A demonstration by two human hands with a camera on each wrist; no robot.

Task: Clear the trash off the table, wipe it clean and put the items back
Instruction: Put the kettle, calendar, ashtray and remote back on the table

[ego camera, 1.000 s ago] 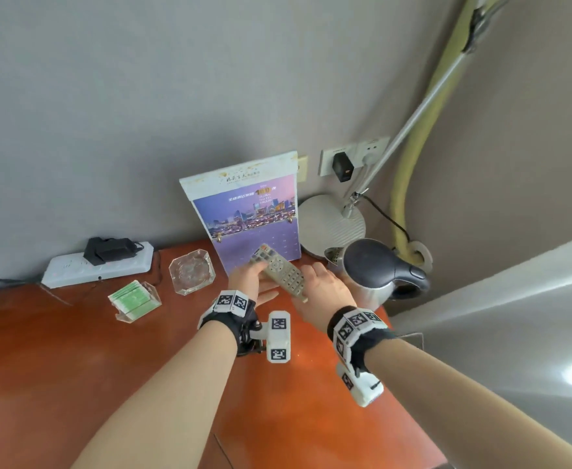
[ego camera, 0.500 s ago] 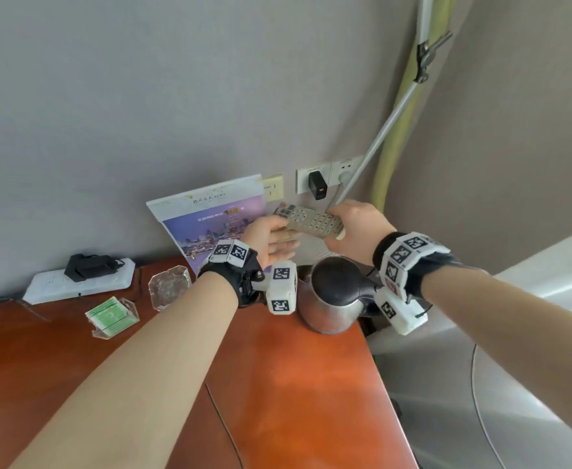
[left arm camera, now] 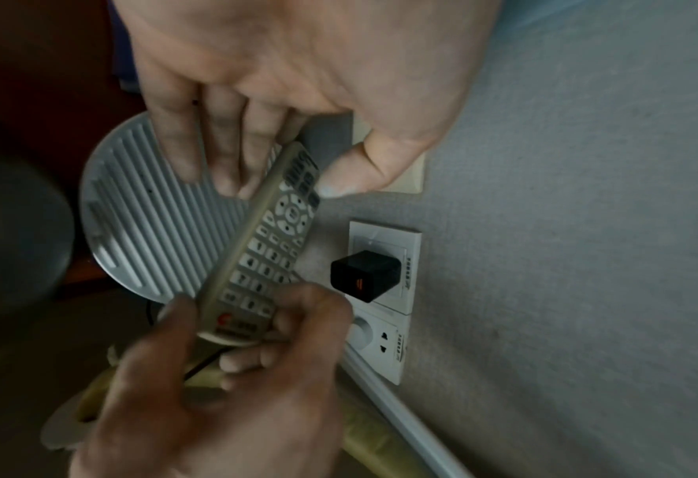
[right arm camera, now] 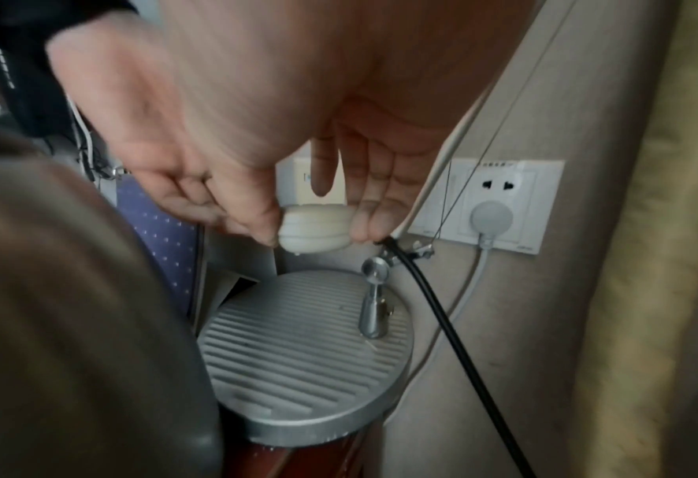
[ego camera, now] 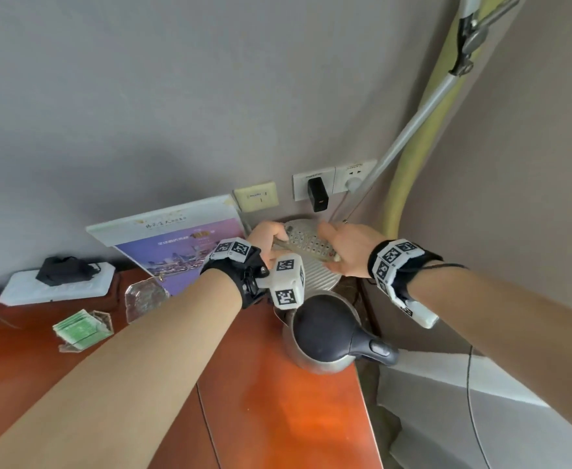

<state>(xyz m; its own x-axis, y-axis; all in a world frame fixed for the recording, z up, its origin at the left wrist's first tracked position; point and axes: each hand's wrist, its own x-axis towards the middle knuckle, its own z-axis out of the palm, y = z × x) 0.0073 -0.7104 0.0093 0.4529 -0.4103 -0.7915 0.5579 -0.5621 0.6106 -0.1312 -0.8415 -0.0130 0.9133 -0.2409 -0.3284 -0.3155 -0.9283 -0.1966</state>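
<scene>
A grey remote control is held by both hands above the round ribbed lamp base in the table's back right corner. My left hand pinches one end of the remote between thumb and fingers. My right hand grips the other end between thumb and fingertips. The remote hangs in the air, buttons facing the wall, close to the wall sockets.
A steel kettle with a black lid stands just in front of the hands. A purple calendar leans on the wall. A glass ashtray, a green card holder and a power strip lie to the left on the wooden table.
Both hands have carried the remote from in front of the calendar, to the right and back over the kettle, to above the lamp base by the sockets.
</scene>
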